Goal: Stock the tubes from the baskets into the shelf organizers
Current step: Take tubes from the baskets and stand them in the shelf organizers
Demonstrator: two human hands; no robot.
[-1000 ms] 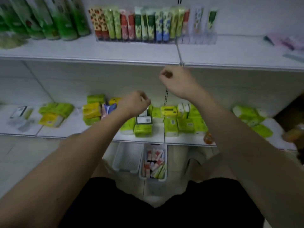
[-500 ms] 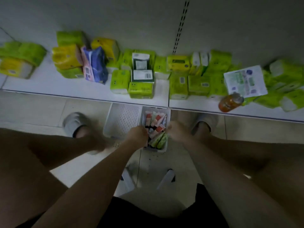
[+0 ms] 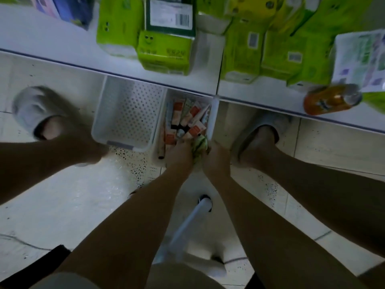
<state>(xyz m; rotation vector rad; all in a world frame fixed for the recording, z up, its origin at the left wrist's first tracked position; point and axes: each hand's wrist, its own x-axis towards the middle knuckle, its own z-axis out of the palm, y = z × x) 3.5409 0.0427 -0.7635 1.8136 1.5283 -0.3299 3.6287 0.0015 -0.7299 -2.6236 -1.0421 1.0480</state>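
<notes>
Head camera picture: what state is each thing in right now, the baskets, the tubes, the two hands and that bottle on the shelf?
Left basket: on the floor, nothing visible in it.
Right basket: on the floor, holds tubes.
Red and white tubes: lying loose in the right basket.
Green tubes: held between both hands.
Left hand: in the right basket, grips the green tubes.
Right hand: grips the green tubes.
Orange bottle: lying on its side at the shelf edge.

Bare forearms, no sleeves, no watch or rings visible. Bare legs below dark shorts (image 3: pixel 31 270) at the frame's bottom edge. Grey open-heeled slippers on both feet: left slipper (image 3: pixel 35 109), right slipper (image 3: pixel 268 132), heels exposed.
</notes>
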